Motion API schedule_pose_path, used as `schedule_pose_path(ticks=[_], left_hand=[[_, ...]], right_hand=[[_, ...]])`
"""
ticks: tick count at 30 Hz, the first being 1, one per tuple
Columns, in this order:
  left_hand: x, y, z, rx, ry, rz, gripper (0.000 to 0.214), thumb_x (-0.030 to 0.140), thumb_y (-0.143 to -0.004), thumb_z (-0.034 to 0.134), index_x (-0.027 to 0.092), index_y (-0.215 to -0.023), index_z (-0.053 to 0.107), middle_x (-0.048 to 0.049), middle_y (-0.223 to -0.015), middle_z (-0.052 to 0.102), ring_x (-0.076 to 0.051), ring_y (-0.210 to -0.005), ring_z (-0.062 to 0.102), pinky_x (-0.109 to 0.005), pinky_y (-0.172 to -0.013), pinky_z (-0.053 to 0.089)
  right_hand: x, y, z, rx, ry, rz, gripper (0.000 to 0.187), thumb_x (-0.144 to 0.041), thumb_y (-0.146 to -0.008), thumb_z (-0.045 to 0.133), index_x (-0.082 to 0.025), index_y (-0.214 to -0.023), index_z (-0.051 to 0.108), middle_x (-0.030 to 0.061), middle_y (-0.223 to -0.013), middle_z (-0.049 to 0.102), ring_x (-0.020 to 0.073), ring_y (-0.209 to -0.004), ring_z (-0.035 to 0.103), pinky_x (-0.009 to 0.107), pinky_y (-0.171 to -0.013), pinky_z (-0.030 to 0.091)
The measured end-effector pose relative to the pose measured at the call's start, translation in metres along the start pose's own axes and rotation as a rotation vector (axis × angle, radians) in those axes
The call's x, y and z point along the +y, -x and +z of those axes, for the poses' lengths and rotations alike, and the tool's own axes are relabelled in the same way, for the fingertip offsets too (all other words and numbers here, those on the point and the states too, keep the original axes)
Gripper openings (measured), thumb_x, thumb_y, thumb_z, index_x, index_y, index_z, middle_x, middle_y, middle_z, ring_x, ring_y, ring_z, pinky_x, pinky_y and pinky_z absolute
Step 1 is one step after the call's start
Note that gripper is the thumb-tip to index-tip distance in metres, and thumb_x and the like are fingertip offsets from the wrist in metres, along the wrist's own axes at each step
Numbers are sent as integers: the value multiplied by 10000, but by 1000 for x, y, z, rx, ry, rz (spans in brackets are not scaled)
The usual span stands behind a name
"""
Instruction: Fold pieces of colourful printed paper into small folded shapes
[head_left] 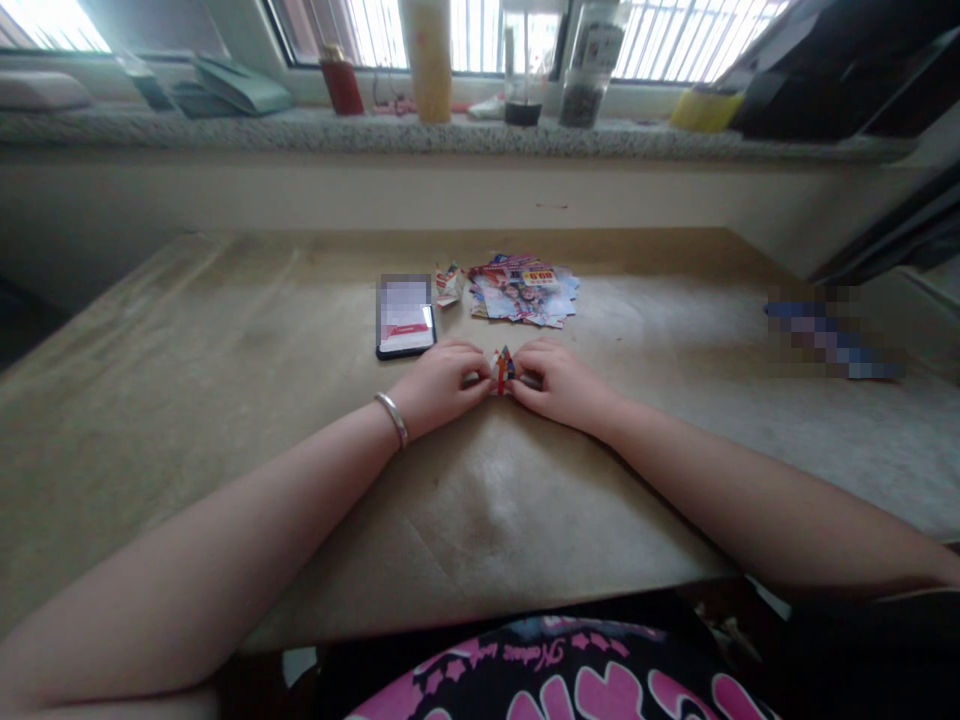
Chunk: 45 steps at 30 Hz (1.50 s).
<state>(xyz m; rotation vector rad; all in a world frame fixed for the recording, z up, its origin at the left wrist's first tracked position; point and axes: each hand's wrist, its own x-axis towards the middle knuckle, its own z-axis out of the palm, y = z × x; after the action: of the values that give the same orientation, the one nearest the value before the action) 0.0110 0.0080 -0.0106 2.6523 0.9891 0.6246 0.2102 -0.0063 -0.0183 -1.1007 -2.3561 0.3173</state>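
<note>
A small piece of folded printed paper [502, 370], coming to a point at the top, is held just over the table between both hands. My left hand [454, 375], with a silver bangle at the wrist, pinches its left side. On the right side, the thumb and fingers of my right hand [551, 375] grip it too. Just beyond the left hand lies a phone [406, 315] with its screen lit. Past the hands sit a folded paper piece [450, 284] and a stack of colourful printed paper sheets [525, 290].
The table [300, 480] reaches back to a wall below a stone windowsill [450, 135]. On the sill stand a red bottle [342, 82], a tall yellowish container [427, 65], clear containers and a yellow object [705, 108]. A blurred flat item [832, 340] lies at the right.
</note>
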Motion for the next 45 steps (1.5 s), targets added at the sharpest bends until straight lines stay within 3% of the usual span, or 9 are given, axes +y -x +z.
schedule_pose_path(ticks=[3, 12, 20, 26, 31, 39, 45], left_hand=[[1, -1, 2, -13, -40, -42, 127, 217, -819, 557, 158, -755, 650, -47, -807, 674, -172, -820, 610, -300, -814, 449], [2, 0, 4, 15, -65, -38, 101, 202, -808, 557, 154, -751, 624, -35, -773, 633, -152, -748, 566, -262, -725, 441], [0, 1, 4, 45, -51, 6, 132, 223, -834, 548, 161, -773, 647, -45, -827, 669, -167, -820, 609, -299, -802, 474], [-1, 6, 1, -11, -9, 132, 187, 227, -876, 512, 178, -926, 686, -55, -974, 703, -172, -948, 638, -306, -887, 492], [-6, 11, -4, -62, -12, 224, 253, 192, -876, 473, 186, -1003, 692, -68, -1090, 671, -160, -978, 637, -278, -887, 507], [-7, 12, -11, -111, -39, 270, 313, 137, -837, 457, 181, -1061, 671, -81, -1120, 638, -164, -990, 625, -268, -898, 502], [-7, 11, -11, -102, -22, 228, 319, 125, -833, 449, 191, -1079, 641, -62, -1070, 665, -153, -945, 637, -260, -865, 500]], right_hand=[[3, -1, 2, 27, -31, 4, 109, -186, -748, 564, -192, -645, 530, 61, -848, 652, 184, -831, 566, 308, -793, 427], [7, -3, 3, 52, -30, 32, 134, -200, -724, 593, -201, -608, 526, 40, -825, 667, 189, -831, 585, 322, -812, 421], [9, -3, 2, 54, -75, 38, 123, -176, -707, 594, -202, -605, 531, 42, -831, 673, 179, -820, 601, 309, -796, 433], [13, -3, -7, -29, -102, 5, 168, -178, -725, 553, -203, -583, 467, 7, -687, 592, 143, -703, 558, 263, -702, 422], [14, -2, -5, 19, -88, 20, 162, -226, -766, 556, -198, -610, 522, 40, -763, 641, 175, -799, 592, 303, -784, 435], [15, -2, 1, 68, -101, 60, 160, -219, -734, 611, -199, -589, 547, 52, -835, 682, 187, -838, 612, 327, -811, 451], [16, -3, 3, 83, -93, 58, 169, -223, -730, 614, -202, -585, 530, 44, -802, 680, 183, -809, 610, 345, -817, 443]])
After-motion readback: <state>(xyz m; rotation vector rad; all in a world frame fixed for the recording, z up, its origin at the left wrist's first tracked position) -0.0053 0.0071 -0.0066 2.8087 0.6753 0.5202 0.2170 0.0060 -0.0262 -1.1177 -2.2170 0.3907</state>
